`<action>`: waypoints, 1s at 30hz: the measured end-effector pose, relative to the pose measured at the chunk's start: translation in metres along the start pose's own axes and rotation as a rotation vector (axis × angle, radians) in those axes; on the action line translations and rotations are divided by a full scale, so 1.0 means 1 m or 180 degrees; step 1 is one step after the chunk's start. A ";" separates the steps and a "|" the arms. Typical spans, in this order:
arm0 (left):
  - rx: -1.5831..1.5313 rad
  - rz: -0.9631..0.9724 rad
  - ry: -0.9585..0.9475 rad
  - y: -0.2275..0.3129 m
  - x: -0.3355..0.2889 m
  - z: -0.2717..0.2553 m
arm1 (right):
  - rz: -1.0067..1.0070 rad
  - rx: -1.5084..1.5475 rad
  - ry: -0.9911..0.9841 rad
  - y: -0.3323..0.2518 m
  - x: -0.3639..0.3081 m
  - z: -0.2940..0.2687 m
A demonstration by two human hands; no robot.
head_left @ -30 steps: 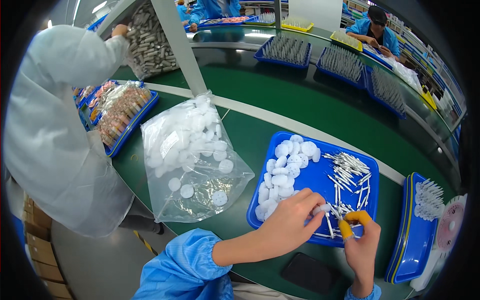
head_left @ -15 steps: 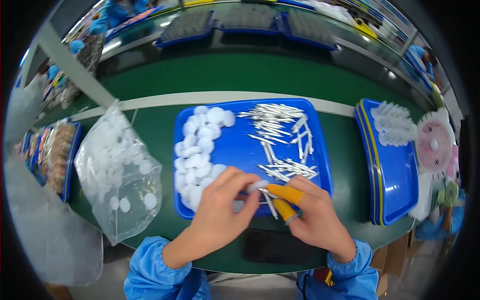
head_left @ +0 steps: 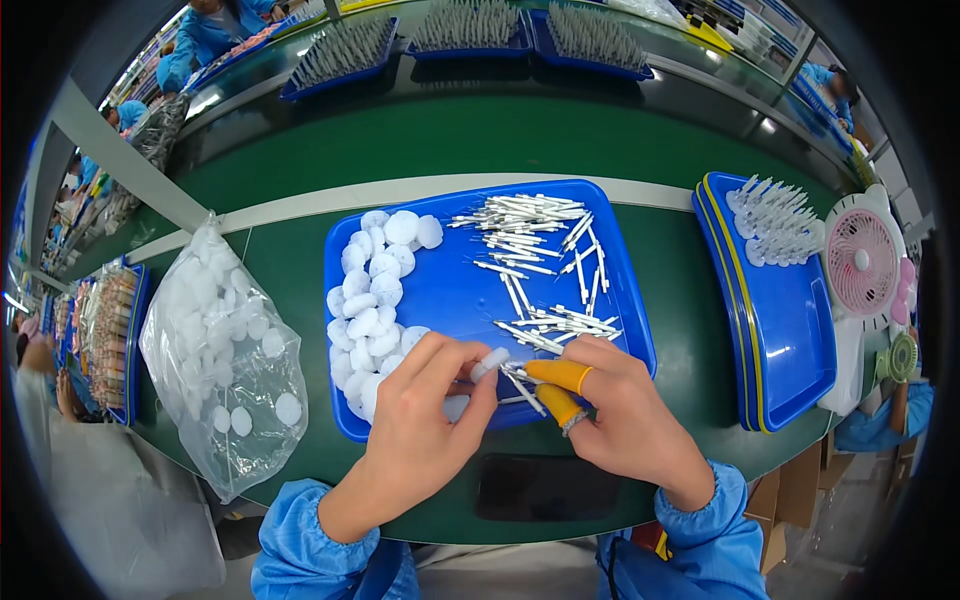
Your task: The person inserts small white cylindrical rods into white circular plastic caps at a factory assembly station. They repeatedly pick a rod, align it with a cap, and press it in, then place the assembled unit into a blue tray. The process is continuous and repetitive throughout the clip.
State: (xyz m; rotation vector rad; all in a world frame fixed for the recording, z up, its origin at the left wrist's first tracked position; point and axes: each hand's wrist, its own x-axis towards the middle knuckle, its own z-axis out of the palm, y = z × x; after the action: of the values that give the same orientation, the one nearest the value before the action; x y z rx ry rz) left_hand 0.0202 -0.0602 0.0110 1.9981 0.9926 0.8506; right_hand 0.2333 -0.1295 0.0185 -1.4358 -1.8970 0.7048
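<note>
White disc (head_left: 489,364) over near side of blue tray (head_left: 432,285) — fingers of left hand (head_left: 425,402) pinch its rim. Right hand (head_left: 632,412) curls at thin white stick (head_left: 529,397), same tray side; pinch unclear. Disc likely light, soft — take edges; stick probably stiff, brittle, best held mid-shaft.

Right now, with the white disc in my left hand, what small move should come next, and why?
I'd probably line up the thin white stick with the white disc, holding the disc steady. Your left hand pinches the disc, and your right hand, in yellow finger cots, seems to hold the stick close beside it. Whether they touch is hard to tell.
</note>
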 end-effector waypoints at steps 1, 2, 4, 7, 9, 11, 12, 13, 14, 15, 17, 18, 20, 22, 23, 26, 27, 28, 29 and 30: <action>0.0010 0.0006 0.0027 -0.001 0.000 0.001 | 0.0050 -0.0021 -0.0022 0.000 0.001 0.000; 0.0021 0.0013 0.0054 -0.002 0.000 0.001 | 0.0099 -0.0041 -0.0044 0.001 0.002 0.000; -0.0035 -0.0107 0.0071 -0.001 -0.001 0.002 | 0.0151 -0.0072 -0.0068 0.000 0.003 -0.001; -0.0099 -0.0169 0.0027 0.000 -0.001 0.002 | 0.0112 -0.0099 -0.0070 -0.003 0.004 0.000; -0.0111 -0.0154 0.0003 0.000 -0.001 0.003 | 0.0045 -0.0115 -0.0060 -0.003 0.003 0.003; -0.0098 -0.0121 0.0006 0.001 -0.002 0.004 | 0.0008 -0.0039 0.0064 -0.004 0.003 0.010; -0.0064 -0.0067 0.0008 0.001 -0.001 0.004 | -0.0009 -0.0003 0.0129 -0.005 0.002 0.014; -0.0030 -0.0014 0.0011 0.001 -0.001 0.004 | -0.0026 0.0017 0.0233 -0.006 0.002 0.018; 0.0004 0.0040 0.0013 0.001 -0.001 0.004 | -0.0044 0.0038 0.0336 -0.007 0.002 0.022; 0.0056 0.0049 0.0009 0.001 -0.002 0.004 | -0.0064 0.0062 0.0433 -0.008 0.001 0.025; 0.0159 0.0067 0.0001 0.001 -0.003 0.003 | -0.0064 0.0088 0.0572 -0.009 -0.001 0.027; 0.0179 0.0065 -0.0003 0.002 -0.004 0.002 | -0.0070 0.0097 0.0639 -0.009 -0.002 0.028; 0.0220 0.0059 -0.0010 0.005 -0.006 0.002 | -0.0037 0.0150 0.0764 -0.011 -0.002 0.030; 0.0245 0.0021 -0.0046 0.006 -0.009 0.003 | -0.0026 0.0116 0.0846 -0.013 -0.002 0.033; 0.0257 0.0001 -0.0065 0.006 -0.010 0.003 | -0.0032 0.0058 0.0868 -0.012 -0.003 0.035; 0.0346 0.0120 -0.0103 -0.001 -0.016 0.008 | 0.0025 0.0133 0.0961 -0.014 -0.002 0.044; 0.0346 0.0091 -0.0069 0.000 -0.015 0.008 | 0.0055 0.0185 0.1000 -0.014 -0.001 0.045; 0.0345 0.0061 -0.0035 0.003 -0.013 0.008 | 0.0211 0.0322 0.0917 -0.016 0.002 0.041; 0.0344 0.0031 -0.0001 0.004 -0.011 0.008 | 0.0367 0.0458 0.0833 -0.019 0.007 0.034; 0.0351 0.0015 0.0113 0.004 -0.008 0.006 | 0.0511 0.0595 0.0752 -0.020 0.012 0.028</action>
State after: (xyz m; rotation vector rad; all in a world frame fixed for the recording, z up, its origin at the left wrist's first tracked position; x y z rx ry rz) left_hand 0.0230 -0.0707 0.0092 2.0850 1.0762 0.8530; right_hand 0.1972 -0.1241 0.0169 -1.4908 -1.5091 0.7315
